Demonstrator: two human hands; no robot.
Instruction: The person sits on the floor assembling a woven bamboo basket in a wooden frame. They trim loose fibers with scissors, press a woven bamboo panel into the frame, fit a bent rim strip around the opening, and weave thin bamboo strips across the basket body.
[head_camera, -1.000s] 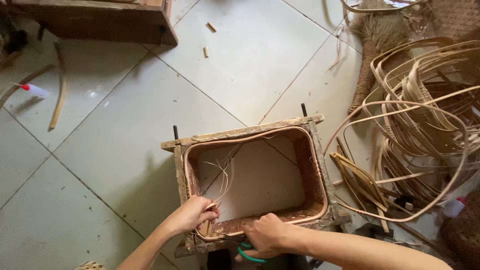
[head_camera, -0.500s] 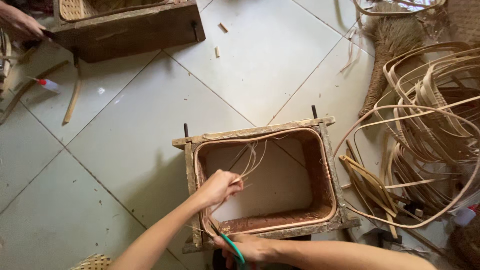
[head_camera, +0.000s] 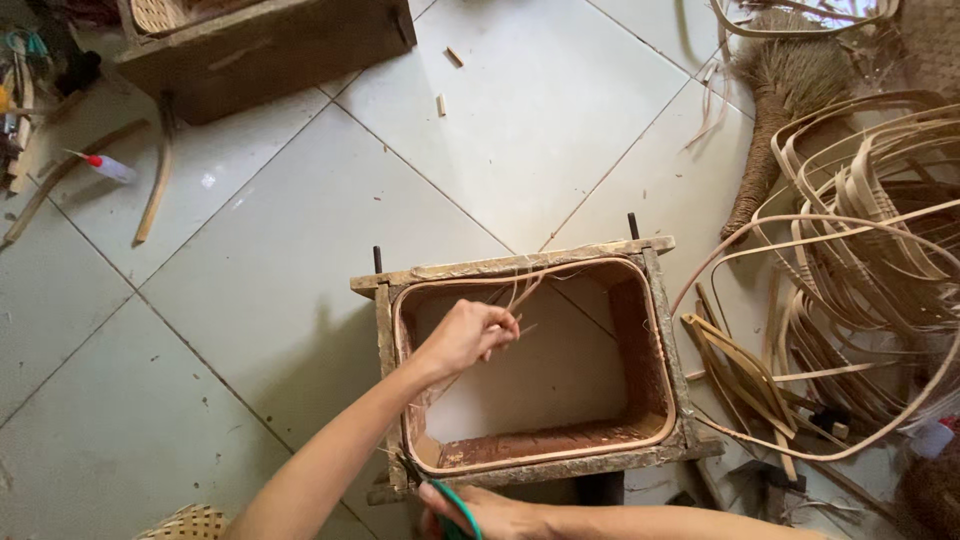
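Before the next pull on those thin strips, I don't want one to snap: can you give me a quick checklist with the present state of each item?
1. Left hand pinches the thin strips: ok, grip closed on them above the frame opening.
2. Right hand steadies the near edge: ok, at the wooden frame, holding a green-handled tool.
3. Frame flat on the tiled floor: ok.
4. Strips free of snags: cannot tell.
5. Loose cane coils apart from frame: not ok, one loop reaches its right side.

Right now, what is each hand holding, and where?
Left hand pinches thin rattan strands near their lower ends; right hand grips a green-handled tool by its handle.
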